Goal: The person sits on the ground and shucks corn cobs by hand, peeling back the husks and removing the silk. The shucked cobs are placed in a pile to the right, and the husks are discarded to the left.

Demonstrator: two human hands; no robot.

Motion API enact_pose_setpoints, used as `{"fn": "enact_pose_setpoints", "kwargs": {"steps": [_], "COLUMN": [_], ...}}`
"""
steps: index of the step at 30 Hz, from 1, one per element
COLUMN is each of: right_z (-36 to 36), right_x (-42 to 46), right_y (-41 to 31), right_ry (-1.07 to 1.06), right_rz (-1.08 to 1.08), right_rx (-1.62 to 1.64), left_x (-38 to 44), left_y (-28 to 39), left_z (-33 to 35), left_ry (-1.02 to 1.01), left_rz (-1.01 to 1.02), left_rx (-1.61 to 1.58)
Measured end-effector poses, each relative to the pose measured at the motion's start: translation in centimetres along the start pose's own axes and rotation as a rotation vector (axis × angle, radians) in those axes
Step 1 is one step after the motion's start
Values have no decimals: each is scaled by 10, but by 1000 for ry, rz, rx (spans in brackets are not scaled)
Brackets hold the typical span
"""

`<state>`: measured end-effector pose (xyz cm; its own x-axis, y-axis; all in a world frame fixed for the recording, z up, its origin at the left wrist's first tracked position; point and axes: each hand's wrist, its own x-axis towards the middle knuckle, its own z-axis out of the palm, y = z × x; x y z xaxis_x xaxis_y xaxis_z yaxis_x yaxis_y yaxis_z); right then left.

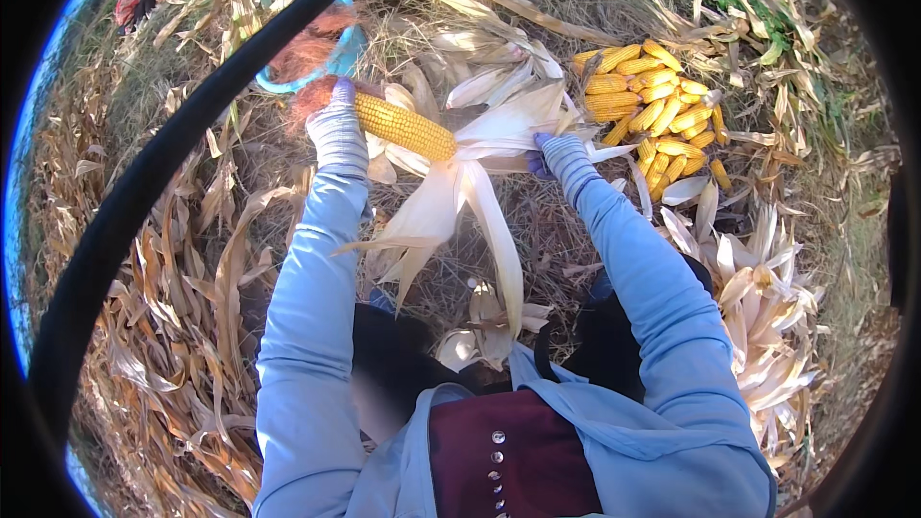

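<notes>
A yellow ear of corn [406, 128] is held up in front of me with its kernels bare. My gloved left hand [337, 122] grips the silk end of the ear, where a tuft of reddish corn silk [311, 102] sticks out. Pale husk leaves [424, 208] are peeled back and hang from the other end, still joined there. My gloved right hand [557, 158] is closed around the base of the peeled husk [514, 119], on the right; its fingertips are partly hidden.
A pile of husked corn ears [655, 111] lies on the ground at upper right. A blue container [345, 50] holds reddish corn silk at upper left. Discarded husks [763, 331] lie at right, dry stalks [180, 316] at left. A person [129, 8] is far off.
</notes>
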<state>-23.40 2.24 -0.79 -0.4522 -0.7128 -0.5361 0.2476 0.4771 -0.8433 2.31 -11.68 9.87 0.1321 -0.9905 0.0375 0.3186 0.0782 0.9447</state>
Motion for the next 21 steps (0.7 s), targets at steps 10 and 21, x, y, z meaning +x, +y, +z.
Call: {"fn": "enact_pose_setpoints", "kwargs": {"steps": [10,21], "right_z": [-9,71], "right_x": [-60,-124], "right_y": [-49,-72], "right_ry": [-250,-743], "right_rz": [31,-574], "right_rx": [-339,122], "left_x": [-8,-14], "left_y": [41,-5], "left_z": [-5,10], "left_ry": [-82,-287], "left_rz": [185,255], "left_rx": [176,538]}}
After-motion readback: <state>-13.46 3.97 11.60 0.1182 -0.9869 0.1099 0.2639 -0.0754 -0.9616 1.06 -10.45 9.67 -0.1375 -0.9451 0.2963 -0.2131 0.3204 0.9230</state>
